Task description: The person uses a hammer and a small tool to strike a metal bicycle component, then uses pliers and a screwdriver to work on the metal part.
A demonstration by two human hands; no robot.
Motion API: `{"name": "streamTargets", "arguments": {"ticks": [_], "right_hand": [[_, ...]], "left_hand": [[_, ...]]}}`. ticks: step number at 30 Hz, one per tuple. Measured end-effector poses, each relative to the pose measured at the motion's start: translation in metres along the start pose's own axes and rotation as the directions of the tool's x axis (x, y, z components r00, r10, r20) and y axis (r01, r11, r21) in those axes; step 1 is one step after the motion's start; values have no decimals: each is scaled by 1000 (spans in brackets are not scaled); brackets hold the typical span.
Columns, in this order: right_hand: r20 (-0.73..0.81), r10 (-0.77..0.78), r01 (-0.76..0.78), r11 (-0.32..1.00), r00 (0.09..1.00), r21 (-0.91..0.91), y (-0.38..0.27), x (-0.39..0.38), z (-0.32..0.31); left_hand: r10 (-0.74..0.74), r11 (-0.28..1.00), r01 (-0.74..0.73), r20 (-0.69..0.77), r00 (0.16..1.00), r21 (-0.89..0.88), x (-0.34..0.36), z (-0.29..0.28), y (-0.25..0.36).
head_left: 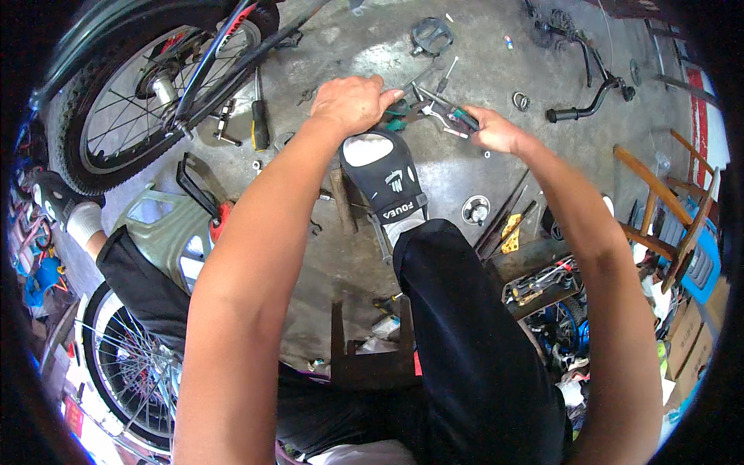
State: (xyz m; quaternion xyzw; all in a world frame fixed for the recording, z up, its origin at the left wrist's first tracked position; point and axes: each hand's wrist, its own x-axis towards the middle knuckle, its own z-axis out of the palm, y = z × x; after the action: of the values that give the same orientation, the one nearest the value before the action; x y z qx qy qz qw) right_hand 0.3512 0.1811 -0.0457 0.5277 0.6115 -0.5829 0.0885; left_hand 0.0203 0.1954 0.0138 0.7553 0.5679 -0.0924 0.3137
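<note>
A small metal bicycle part point(438, 115), silver with thin arms like a brake lever or caliper, is held above the concrete floor point(465, 170), just past the toe of the person's black-and-white shoe point(385, 174). Its exact make-up is hard to tell, since it is small and partly covered. The right hand point(496, 130) has its grip closed round a green-handled tool point(465, 118) that meets the part from the right. The left hand point(353, 102) has its grip folded down over the part's left end, where green-handled pliers point(399, 120) also show beneath the fingers.

Farther out on the floor lie a black pedal point(431, 35), a yellow-and-black screwdriver point(260, 124), a ring point(521, 101) and a black handlebar point(593, 97). A bicycle wheel point(116, 108) stands to the upper left, and wooden chairs point(666, 209) to the right.
</note>
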Motion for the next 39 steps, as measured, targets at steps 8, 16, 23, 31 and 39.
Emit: {"name": "streamTargets", "arguments": {"ticks": [8, 16, 23, 31, 39], "right_hand": [[400, 89, -382, -163, 912, 909, -49, -45, 94], [128, 415, -166, 56, 901, 985, -65, -60, 142], [-481, 397, -344, 918, 782, 198, -48, -65, 132], [-523, 308, -373, 927, 795, -22, -38, -68, 128], [-727, -198, -285, 828, 658, -483, -14, -64, 125]], "left_hand": [[-11, 996, 7, -57, 998, -85, -11, 43, -16], [-83, 996, 82, -114, 990, -19, -25, 41, 7], [-213, 970, 151, -369, 904, -190, -59, 14, 23], [-738, 412, 384, -56, 673, -826, -153, 63, -7], [-283, -581, 309, 542, 791, -753, -165, 63, 6]]}}
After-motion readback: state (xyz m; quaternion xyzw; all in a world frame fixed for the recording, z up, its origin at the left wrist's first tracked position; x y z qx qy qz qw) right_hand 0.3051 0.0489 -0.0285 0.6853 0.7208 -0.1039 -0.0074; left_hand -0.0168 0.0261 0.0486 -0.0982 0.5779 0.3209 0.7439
